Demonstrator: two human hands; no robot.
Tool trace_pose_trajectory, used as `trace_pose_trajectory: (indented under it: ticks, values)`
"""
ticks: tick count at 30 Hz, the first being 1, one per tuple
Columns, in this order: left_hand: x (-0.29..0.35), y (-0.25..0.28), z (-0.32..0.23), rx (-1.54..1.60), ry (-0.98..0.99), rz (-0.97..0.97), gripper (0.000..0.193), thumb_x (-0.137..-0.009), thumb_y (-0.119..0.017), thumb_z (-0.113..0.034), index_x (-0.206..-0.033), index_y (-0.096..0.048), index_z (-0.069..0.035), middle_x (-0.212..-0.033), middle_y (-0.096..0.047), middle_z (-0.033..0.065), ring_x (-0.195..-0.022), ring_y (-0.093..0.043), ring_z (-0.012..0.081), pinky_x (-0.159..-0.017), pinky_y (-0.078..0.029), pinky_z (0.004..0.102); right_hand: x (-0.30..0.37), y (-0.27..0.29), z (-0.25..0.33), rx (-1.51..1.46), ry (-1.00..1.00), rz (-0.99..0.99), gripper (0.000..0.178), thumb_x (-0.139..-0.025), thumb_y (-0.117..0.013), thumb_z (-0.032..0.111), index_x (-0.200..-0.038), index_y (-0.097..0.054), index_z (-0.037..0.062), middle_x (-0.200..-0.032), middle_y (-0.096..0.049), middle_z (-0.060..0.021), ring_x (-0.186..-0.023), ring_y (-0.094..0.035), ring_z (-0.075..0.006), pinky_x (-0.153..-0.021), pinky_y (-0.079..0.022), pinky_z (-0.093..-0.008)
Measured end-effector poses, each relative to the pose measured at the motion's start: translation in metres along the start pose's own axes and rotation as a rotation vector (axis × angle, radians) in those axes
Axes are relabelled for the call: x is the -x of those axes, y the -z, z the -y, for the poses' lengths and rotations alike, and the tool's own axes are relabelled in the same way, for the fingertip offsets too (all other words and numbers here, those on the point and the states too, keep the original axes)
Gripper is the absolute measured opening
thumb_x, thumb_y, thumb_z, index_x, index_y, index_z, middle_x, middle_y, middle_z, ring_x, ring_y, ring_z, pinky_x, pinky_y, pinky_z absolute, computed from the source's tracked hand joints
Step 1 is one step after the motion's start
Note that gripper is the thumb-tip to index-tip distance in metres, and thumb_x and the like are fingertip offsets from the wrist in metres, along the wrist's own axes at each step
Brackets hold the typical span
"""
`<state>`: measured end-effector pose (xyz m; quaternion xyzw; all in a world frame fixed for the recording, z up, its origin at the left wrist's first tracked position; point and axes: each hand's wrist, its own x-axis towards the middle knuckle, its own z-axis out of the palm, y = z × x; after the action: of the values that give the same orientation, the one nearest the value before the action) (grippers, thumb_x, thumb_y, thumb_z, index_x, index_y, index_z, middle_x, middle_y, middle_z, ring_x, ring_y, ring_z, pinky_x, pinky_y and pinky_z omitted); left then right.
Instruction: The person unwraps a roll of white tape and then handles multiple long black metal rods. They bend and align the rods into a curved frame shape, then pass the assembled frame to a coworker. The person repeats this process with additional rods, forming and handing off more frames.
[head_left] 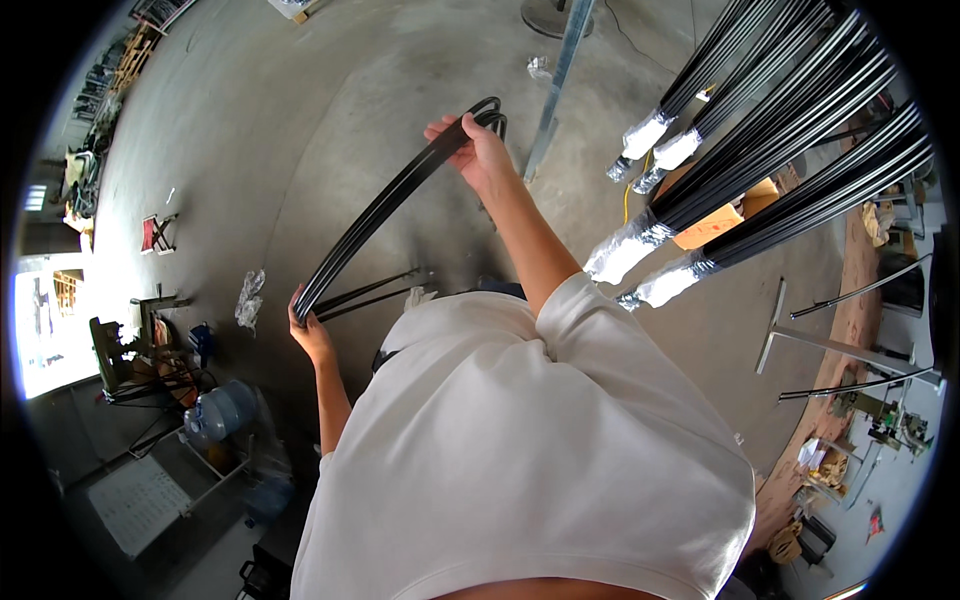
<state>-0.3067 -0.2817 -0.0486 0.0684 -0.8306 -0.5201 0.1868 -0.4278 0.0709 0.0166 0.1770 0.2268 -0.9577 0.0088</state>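
Note:
A bundle of long, thin black rods slants across in front of me, from lower left up toward the middle. It looks bowed, and its far ends hook over near my right hand. That hand holds the bundle near this upper end, the thumb on the near side and the fingertips showing beyond it. My left hand is closed around the lower end. Below the bundle, two dark rods run rightward from near my left hand; what they join is unclear.
Several larger bundles of black rods, ends wrapped in clear plastic, extend from the upper right over a cardboard box. A metal post stands ahead. On the left are a folding stool, crumpled plastic, water bottles and a whiteboard.

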Motion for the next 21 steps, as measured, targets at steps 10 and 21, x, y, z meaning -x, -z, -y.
trace_pose_trajectory:
  ticks: [10, 21]
  values:
    - [0.002, 0.003, 0.009, -0.073, 0.055, -0.016, 0.030, -0.077, -0.039, 0.002, -0.105, -0.052, 0.004, -0.102, -0.057, 0.0115, -0.096, -0.053, 0.0200, -0.088, -0.036, 0.0290, -0.010, 0.021, 0.045, -0.345, -0.147, 0.048, 0.057, -0.089, -0.020, 0.036, -0.099, -0.042, -0.0150, -0.099, -0.050, -0.0289, -0.098, -0.049, -0.0401, -0.086, -0.041, -0.0447]
    - [0.005, -0.005, -0.027, -0.056, 0.119, -0.048, 0.036, -0.071, -0.040, 0.007, -0.105, -0.053, 0.002, -0.097, -0.058, 0.0083, -0.095, -0.051, 0.0151, -0.086, -0.036, 0.0264, -0.057, 0.059, 0.058, -0.472, -0.477, 0.112, 0.036, -0.085, -0.030, 0.014, -0.103, -0.044, -0.0139, -0.105, -0.051, -0.0261, -0.100, -0.050, -0.0346, -0.089, -0.039, -0.0459]
